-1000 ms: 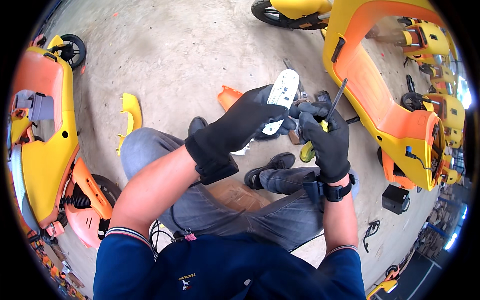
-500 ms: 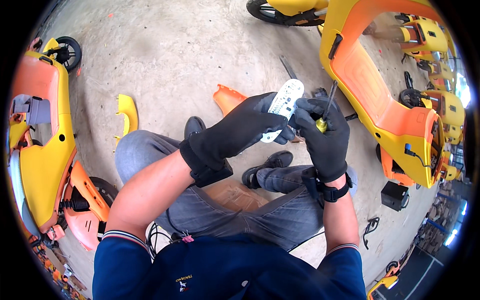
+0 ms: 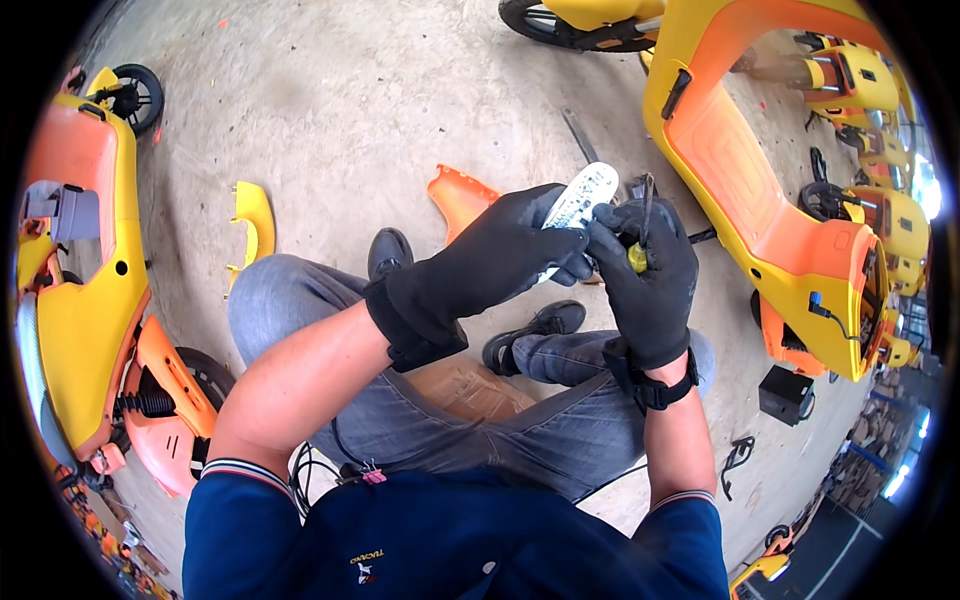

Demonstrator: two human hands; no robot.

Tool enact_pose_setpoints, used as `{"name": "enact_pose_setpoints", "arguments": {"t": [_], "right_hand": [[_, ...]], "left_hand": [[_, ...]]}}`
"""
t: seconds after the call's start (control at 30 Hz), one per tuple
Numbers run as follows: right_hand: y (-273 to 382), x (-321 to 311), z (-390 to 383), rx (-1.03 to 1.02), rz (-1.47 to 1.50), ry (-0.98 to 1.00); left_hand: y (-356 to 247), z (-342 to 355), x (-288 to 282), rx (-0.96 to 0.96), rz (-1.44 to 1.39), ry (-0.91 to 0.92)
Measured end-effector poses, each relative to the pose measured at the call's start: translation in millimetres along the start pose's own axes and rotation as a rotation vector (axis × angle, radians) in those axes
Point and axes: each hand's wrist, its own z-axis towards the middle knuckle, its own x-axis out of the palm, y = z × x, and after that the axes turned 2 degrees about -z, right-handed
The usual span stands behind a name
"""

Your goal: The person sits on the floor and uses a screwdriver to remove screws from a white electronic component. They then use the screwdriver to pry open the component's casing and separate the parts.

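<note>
Black gloves cover both hands. My left hand (image 3: 490, 245) is closed on a long white circuit board (image 3: 590, 188) with rounded ends and small dark parts on its face. The board slants up to the right above my lap. My right hand (image 3: 648, 285) is closed around a screwdriver with a yellow handle (image 3: 637, 259), its dark shaft pointing away from me. The right thumb and fingertips come up against the board's right edge. Whatever lies between the fingertips there is hidden.
An orange panel (image 3: 462, 200), a yellow curved panel (image 3: 255, 220) and a dark metal bar (image 3: 577, 135) lie on the concrete floor. Yellow-and-orange scooter bodies stand left (image 3: 85, 330) and right (image 3: 720, 150). A black box (image 3: 787, 395) sits at the right. Cardboard (image 3: 465, 390) lies between my legs.
The board has turned slightly in my left hand, and its face catches the light differently. The screwdriver's shaft has shifted left and stands more upright. Both hands keep their hold.
</note>
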Motion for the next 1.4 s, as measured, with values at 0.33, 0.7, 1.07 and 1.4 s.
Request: {"name": "enact_pose_setpoints", "arguments": {"t": [0.33, 0.7, 1.07, 1.4], "right_hand": [[8, -6, 1, 0.099, 0.054, 0.067], [15, -8, -1, 0.097, 0.058, 0.085], [17, -8, 0, 0.093, 0.054, 0.108], [17, -8, -3, 0.210, 0.104, 0.120]], "left_hand": [[1, -2, -1, -0.027, -0.098, 0.021], [-4, -6, 0, -0.090, -0.258, 0.021], [-3, -15, -3, 0.203, 0.437, 0.026], [-5, -12, 0, 0.053, 0.236, -0.011]]}}
